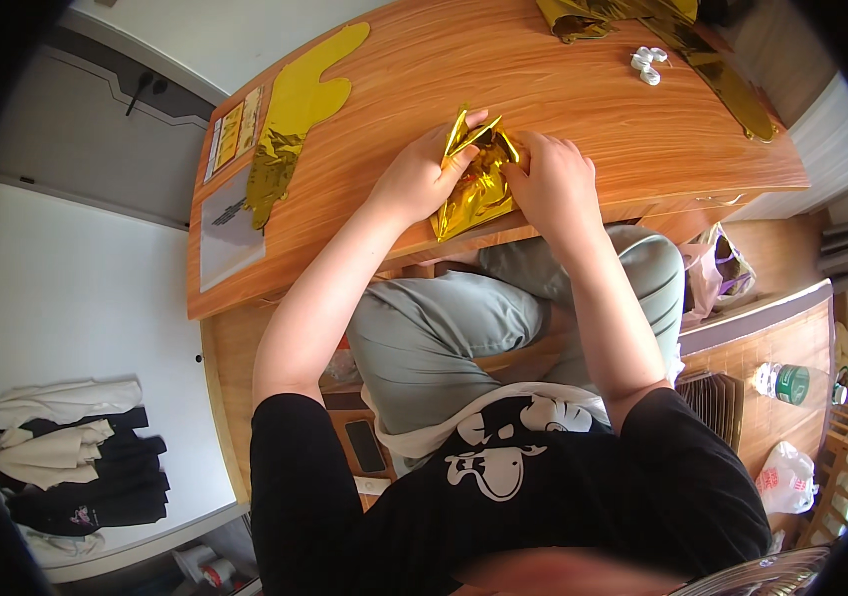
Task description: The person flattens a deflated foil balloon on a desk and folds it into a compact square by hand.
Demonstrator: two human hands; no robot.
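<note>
Both my hands are at the front edge of the wooden desk, gripping a shiny gold foil balloon [478,196] that looks flat and crumpled. My left hand [424,171] pinches its left side, thumb on top, with a folded corner standing up by the fingers. On its right side, the fingers and thumb of my right hand [558,181] are closed on the foil. The balloon's lower part hangs toward the desk edge. Another flat gold foil balloon [309,94] lies on the left of the desk, apart from my hands.
More gold foil [717,74] lies at the desk's far right, beside small white ribbon rolls [648,65]. A clear plastic sleeve [230,228] and a printed card [235,134] lie at the left edge. A bottle [789,383] is on the low table at right.
</note>
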